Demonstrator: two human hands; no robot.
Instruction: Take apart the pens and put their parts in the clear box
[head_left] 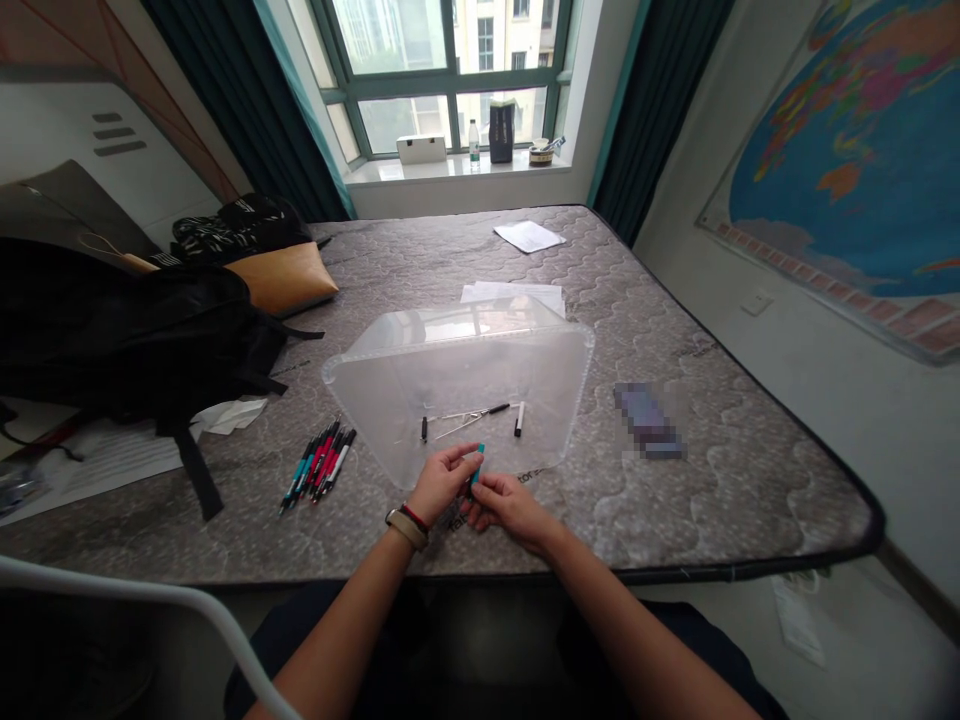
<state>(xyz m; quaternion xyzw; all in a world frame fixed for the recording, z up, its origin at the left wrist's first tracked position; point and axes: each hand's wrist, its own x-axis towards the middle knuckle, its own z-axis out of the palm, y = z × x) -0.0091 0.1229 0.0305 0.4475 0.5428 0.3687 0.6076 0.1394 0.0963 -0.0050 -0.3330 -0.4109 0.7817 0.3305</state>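
Observation:
A small teal pen part (480,450) is pinched between my two hands, its lower end partly hidden by the fingers. My left hand (444,478), wearing a tan band at the wrist, is closed on its upper portion. From the right, my right hand (511,508) closes around the lower portion. Just beyond them a clear plastic bin (367,375) lies on its side, its opening facing me. Inside it are a black pen piece (424,429), a black-and-white pen piece (519,420) and some thin pen parts. Several pens (319,462), teal, red, black and white, lie left of the bin.
The bin rests on a grey-brown quilted mattress (742,480). A black backpack (112,330) and a tan pouch (289,278) are at the left. A blurred phone-like object (649,420) lies right; white papers (529,236) lie farther back. A white curved tube (150,590) crosses lower left.

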